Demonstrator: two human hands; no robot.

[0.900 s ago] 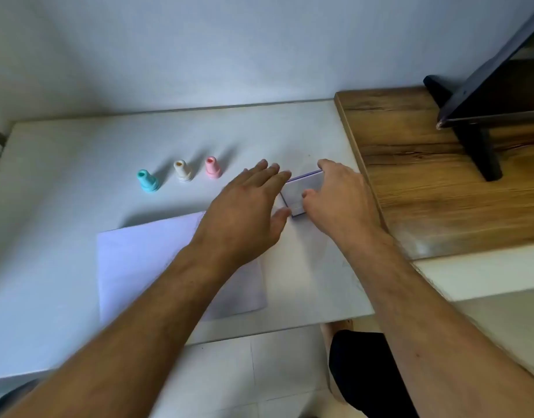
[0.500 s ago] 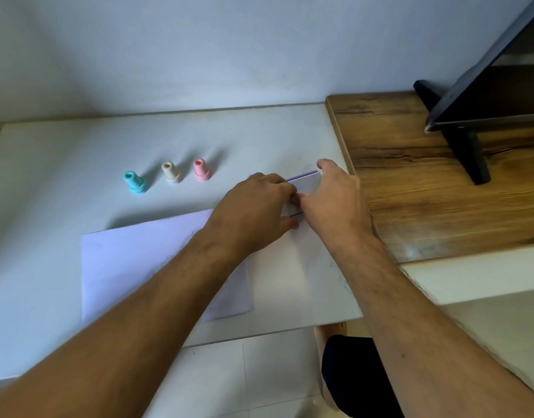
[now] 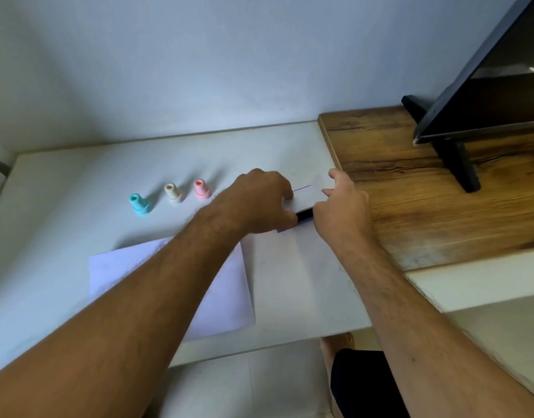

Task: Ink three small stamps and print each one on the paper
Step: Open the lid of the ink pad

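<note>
From the head view, both hands work the ink pad (image 3: 305, 203): the left hand (image 3: 259, 200) curls its fingers around the near-left edge, steadying it, while the right hand (image 3: 341, 212) pinches the lid, tilted up (apparently mid-opening), with three small stamps (image 3: 172, 194) lined up left of the pad and the paper (image 3: 223, 285) nearer, unprinted.

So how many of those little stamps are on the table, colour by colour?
Teal stamp: 1
Cream stamp: 1
Pink stamp: 1
Total: 3 stamps, standing in a row on the white table, untouched. Both hands, left hand and right hand, are on the ink pad.
</note>
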